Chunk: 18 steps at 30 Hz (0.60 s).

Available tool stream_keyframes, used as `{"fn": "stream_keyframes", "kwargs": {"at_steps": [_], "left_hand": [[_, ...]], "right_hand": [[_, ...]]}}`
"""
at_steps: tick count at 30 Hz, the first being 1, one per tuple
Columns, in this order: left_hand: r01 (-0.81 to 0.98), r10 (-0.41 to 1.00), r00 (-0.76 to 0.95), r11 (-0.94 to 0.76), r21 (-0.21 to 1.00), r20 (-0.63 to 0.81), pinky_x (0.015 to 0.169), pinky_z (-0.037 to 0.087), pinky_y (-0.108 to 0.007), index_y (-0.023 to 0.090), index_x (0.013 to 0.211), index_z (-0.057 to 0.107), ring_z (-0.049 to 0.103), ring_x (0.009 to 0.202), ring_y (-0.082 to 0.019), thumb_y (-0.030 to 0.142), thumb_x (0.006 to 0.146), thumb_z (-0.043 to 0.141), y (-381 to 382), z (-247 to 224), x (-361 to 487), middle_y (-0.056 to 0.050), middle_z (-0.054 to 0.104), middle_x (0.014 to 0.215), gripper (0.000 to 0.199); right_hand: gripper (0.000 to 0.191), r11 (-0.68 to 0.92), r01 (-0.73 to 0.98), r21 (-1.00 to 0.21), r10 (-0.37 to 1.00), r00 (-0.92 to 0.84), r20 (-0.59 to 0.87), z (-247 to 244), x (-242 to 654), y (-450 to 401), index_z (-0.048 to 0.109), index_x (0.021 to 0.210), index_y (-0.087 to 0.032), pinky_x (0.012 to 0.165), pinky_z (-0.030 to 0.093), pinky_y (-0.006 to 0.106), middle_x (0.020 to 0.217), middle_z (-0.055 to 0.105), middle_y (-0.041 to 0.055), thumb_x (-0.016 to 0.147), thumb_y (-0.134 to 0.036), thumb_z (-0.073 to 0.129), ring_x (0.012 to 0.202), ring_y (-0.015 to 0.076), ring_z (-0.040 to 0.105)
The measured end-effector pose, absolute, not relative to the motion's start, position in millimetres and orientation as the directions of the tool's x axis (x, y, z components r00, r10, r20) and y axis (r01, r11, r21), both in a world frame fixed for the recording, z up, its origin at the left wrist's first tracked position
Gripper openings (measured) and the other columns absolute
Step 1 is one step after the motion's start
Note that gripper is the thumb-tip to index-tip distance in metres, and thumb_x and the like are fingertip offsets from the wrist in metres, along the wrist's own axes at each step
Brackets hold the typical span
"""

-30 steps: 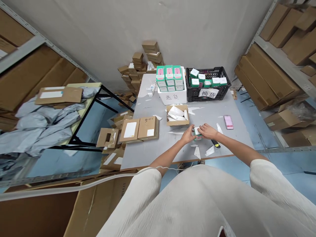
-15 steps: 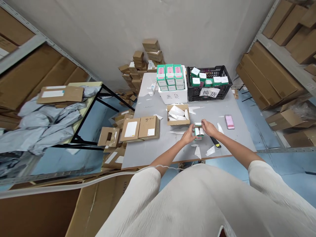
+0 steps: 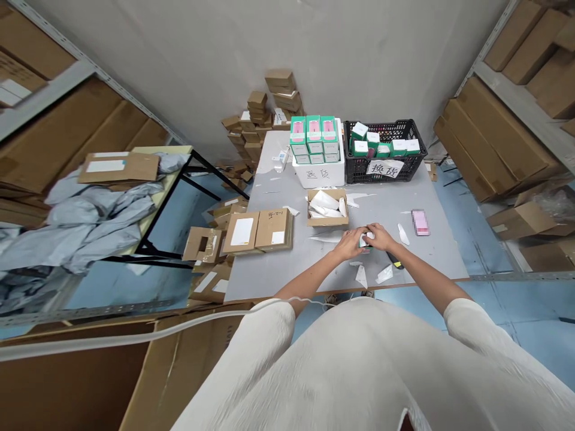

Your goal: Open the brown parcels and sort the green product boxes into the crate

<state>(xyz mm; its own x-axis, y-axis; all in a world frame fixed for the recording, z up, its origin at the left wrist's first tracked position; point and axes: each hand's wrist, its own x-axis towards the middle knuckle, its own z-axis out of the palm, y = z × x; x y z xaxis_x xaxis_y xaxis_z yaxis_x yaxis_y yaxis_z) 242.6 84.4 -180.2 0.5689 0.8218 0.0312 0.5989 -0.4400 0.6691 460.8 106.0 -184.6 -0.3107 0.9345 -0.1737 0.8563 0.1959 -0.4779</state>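
A small green-and-white carton (image 3: 365,242) stands on the grey table, mostly covered by my hands. My left hand (image 3: 351,243) is closed round its left side, with the fingers over the upper edge. From the right, my right hand (image 3: 380,237) bends its fingers onto the carton's top, and its fingertips meet those of the left. Partly under my right forearm lies a yellow-and-black utility knife (image 3: 395,261). Torn white paper scraps (image 3: 384,274) are scattered near the table's front edge. Just behind my left hand sits an open cardboard box (image 3: 327,221) with white packaging inside.
Green-and-pink cartons fill a white bin (image 3: 318,175) at the back, beside a black crate (image 3: 406,173) holding more cartons. A phone (image 3: 421,222) lies at right. Flat brown boxes (image 3: 258,230) rest at left. Loaded shelves flank both sides, and a white cable (image 3: 179,326) crosses the lower left.
My hands have come together over the carton's top. Its raised white flaps, visible before between my hands, are now pressed down or hidden. The view has shifted slightly.
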Motion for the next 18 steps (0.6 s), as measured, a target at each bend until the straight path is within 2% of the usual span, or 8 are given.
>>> {"fn": "stream_keyframes", "kwargs": {"at_steps": [5, 9, 12, 18], "left_hand": [[0.605, 0.816, 0.579, -0.421, 0.676, -0.01, 0.115, 0.047, -0.052, 0.028, 0.159, 0.05, 0.058, 0.142, -0.04, 0.021, 0.087, 0.08, 91.9, -183.2, 241.9, -0.014, 0.06, 0.154, 0.078], [0.588, 0.794, 0.608, -0.438, 0.68, -0.014, 0.116, 0.048, -0.051, 0.029, 0.148, 0.063, 0.058, 0.14, -0.04, 0.026, 0.087, 0.081, 96.3, -183.7, 238.8, -0.014, 0.06, 0.152, 0.063], [0.562, 0.788, 0.616, -0.448, 0.695, 0.01, 0.116, 0.049, -0.05, 0.029, 0.135, 0.07, 0.06, 0.137, -0.039, 0.031, 0.085, 0.084, 99.1, -185.2, 237.5, -0.014, 0.059, 0.15, 0.052], [0.517, 0.809, 0.584, -0.437, 0.736, 0.071, 0.109, 0.052, -0.049, 0.025, 0.122, 0.068, 0.064, 0.123, -0.035, 0.029, 0.079, 0.09, 103.1, -195.0, 238.6, -0.013, 0.063, 0.133, 0.048]], "right_hand": [[0.059, 0.2, 0.809, -0.552, 0.946, -0.307, -0.108, -182.8, 465.3, 109.0, 0.061, 0.154, -0.018, 0.115, 0.051, 0.047, 0.149, 0.065, 0.0185, 0.098, -0.037, 0.066, 0.138, 0.0329, 0.061], [0.057, 0.238, 0.755, -0.611, 0.947, -0.321, -0.029, -178.0, 474.5, 106.5, 0.06, 0.153, -0.021, 0.105, 0.057, 0.047, 0.146, 0.065, 0.017, 0.097, -0.032, 0.061, 0.123, 0.0298, 0.069], [0.05, 0.281, 0.73, -0.623, 0.945, -0.324, 0.048, -177.4, 483.1, 101.4, 0.065, 0.145, -0.022, 0.099, 0.059, 0.046, 0.14, 0.066, 0.015, 0.096, -0.026, 0.055, 0.113, 0.0275, 0.07], [0.028, 0.323, 0.78, -0.535, 0.943, -0.315, 0.109, -180.2, 492.4, 96.6, 0.072, 0.118, -0.021, 0.105, 0.052, 0.044, 0.123, 0.066, 0.0132, 0.093, -0.022, 0.059, 0.116, 0.0291, 0.062]]}}
